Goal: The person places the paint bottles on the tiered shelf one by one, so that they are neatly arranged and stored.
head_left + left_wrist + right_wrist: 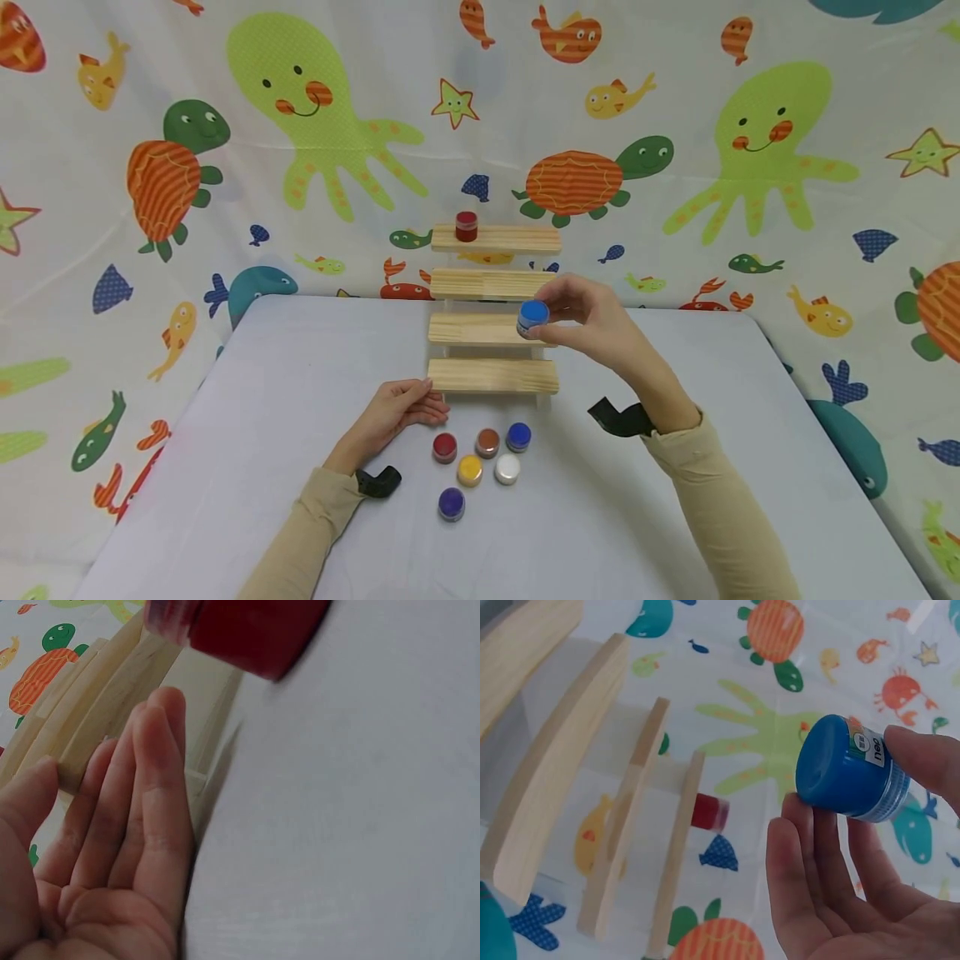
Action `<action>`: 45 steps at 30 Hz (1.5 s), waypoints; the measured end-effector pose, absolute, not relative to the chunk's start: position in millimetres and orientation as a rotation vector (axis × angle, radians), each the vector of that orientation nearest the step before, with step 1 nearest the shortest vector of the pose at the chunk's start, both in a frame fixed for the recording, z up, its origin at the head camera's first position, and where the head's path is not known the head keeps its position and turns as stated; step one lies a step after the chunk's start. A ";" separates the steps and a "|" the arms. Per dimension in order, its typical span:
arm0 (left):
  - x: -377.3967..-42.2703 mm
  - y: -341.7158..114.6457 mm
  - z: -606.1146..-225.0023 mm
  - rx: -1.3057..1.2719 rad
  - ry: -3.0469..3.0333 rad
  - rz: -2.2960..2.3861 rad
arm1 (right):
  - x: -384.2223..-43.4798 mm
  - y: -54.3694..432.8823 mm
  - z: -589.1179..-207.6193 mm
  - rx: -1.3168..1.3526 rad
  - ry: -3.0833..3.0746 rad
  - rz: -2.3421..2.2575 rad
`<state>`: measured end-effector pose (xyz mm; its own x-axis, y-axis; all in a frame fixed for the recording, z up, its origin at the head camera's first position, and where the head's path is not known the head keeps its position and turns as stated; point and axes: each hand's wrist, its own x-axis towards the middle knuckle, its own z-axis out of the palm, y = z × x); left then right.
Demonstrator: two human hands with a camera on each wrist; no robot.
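My right hand (592, 321) pinches a small blue paint jar (533, 315) between thumb and fingers, in front of a stepped wooden rack (495, 376). In the right wrist view the jar (840, 766) is tilted, with its label partly under the thumb (922, 757). My left hand (397, 408) touches the left end of the lowest plank. Its fingers (161, 802) lie nearly straight beside the plank (105, 712), and the thumb tip meets its end. A red paint jar (467, 226) stands on the top plank, left of its middle.
Before the rack sit several jars: red (445, 447), brown (487, 442), dark blue (518, 437), yellow (470, 470), white (507, 468) and purple (452, 504). They stand on a white table (300, 367). A sea-animal curtain (510, 100) hangs behind.
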<state>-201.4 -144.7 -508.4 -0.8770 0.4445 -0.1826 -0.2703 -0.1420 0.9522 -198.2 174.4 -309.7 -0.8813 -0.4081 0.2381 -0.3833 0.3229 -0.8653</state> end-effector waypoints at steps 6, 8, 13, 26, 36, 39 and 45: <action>-200.9 -143.9 -508.8 0.192 1.679 2.065 | -213.8 169.7 -304.2 -0.682 2.476 -1.756; -200.8 -143.7 -508.7 0.189 1.678 2.065 | -220.4 168.2 -302.9 -0.665 2.483 -1.784; -200.7 -143.8 -508.5 0.187 1.681 2.061 | -238.0 164.6 -302.3 -0.624 2.531 -1.816; -199.7 -143.5 -505.2 0.167 1.686 2.053 | -273.8 150.3 -292.7 -0.616 2.573 -1.892; -203.1 -143.9 -504.9 0.189 1.699 2.050 | -298.5 144.5 -282.8 -0.561 2.603 -1.933; -206.7 -143.1 -506.2 0.182 1.697 2.054 | -311.9 145.8 -283.5 -0.529 2.585 -1.951; -212.9 -140.8 -509.5 0.181 1.671 2.073 | -337.2 149.0 -292.3 -0.544 2.577 -1.978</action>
<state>-212.9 -140.8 -509.5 -0.8818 0.4335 -0.1857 -0.2734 -0.1492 0.9503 -337.2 149.0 -292.3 -0.9342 -0.1663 0.3157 -0.3480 0.2288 -0.9091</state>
